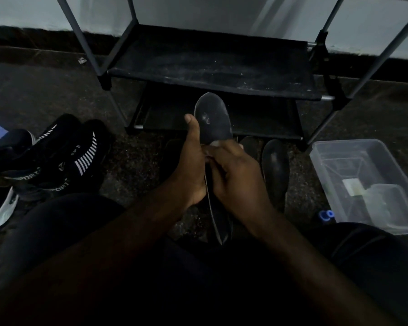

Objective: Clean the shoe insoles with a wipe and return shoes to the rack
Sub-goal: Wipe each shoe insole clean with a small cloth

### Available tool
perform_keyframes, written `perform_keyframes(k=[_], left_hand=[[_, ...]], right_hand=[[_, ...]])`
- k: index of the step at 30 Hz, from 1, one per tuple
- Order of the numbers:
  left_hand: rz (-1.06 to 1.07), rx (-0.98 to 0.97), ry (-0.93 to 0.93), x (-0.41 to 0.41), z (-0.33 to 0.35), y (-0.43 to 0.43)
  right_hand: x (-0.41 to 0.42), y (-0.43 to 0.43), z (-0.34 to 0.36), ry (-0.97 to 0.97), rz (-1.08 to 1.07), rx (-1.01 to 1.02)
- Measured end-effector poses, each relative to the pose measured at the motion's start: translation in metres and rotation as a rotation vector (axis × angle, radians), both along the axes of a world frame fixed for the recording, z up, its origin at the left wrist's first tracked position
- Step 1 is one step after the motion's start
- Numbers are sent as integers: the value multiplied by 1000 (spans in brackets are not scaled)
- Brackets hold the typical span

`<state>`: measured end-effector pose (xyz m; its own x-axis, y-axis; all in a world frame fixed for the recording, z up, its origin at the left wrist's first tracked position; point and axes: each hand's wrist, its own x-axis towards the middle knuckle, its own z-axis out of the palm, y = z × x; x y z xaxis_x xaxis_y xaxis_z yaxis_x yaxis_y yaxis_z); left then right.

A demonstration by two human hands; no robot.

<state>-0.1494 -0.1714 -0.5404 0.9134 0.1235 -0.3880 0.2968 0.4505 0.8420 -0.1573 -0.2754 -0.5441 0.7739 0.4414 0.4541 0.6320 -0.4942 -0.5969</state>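
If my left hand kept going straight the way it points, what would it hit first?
Probably the shoe rack, just beyond the insole that your left hand holds, though depth is unclear.

Dim light, everything underexposed. Pale wall (14, 12) runs across the top of frame with a dark skirting band (33, 36) at its base. Below it is a dark speckled floor (45, 90), with small white scraps (81, 60) at upper left. Black two-tier rack (212, 67) sits top centre against the wall, with grey metal poles and dusty fabric shelves.
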Motion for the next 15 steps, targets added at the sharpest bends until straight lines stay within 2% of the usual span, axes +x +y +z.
perform_keyframes(k=[4,6,8,10,12,15], left_hand=[[-22,-34,-29,5,-1,-2],[-30,-32,-26,5,-2,-4],[-6,-14,-34,5,-3,-2],[-23,-6,-30,3,-1,-2],[-18,-36,-24,2,1,-1],[-46,-81,-46,4,-1,-1]], right_hand=[[27,-13,-9,-3,-181,-176],[27,-12,-9,30,-213,-106],[15,-4,-4,54,-155,46],[2,1,0,66,-86,94],[4,-3,-3,21,-71,2],[24,-16,-10,-11,-210,-125]])
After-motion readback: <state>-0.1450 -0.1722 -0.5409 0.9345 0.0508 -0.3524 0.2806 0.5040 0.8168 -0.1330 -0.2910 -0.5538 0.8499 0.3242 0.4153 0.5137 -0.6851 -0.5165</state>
